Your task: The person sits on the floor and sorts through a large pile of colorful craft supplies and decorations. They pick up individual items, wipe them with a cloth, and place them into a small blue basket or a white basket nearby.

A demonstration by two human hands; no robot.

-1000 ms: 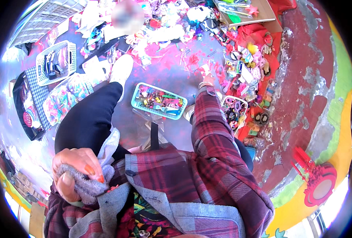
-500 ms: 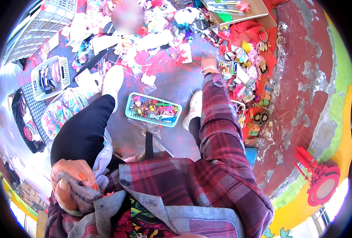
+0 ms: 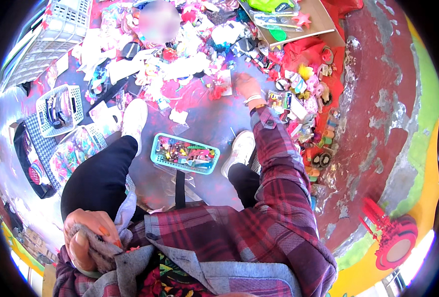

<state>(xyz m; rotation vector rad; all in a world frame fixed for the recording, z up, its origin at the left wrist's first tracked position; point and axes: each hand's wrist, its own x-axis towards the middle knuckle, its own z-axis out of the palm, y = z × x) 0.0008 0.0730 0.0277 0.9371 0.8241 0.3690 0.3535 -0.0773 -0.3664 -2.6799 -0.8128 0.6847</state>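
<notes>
My left hand [image 3: 93, 240] rests at my lap, its fingers closed around a grey fuzzy cloth [image 3: 98, 251]. Out over the floor at the end of my stretched arm is my right hand [image 3: 247, 85]. It is beside a white card [image 3: 226, 82] that has a red frilly piece [image 3: 218, 90] next to it. The right fingers are blurred and washed out, so whether they touch the card does not show. Between my shoes stands a turquoise basket [image 3: 186, 169] holding small colourful pieces.
A heap of bright accessories [image 3: 180, 67] spreads ahead. An open cardboard box [image 3: 323, 22] with packaged items lies far right, above piled trinkets [image 3: 308, 94]. At left are a white basket [image 3: 51, 129], a bag of colourful items [image 3: 76, 153] and a grey crate [image 3: 61, 37].
My right hand has moved left, from the trinket pile's edge to beside the white card. The view has shifted slightly. My left hand keeps its hold on the cloth.
</notes>
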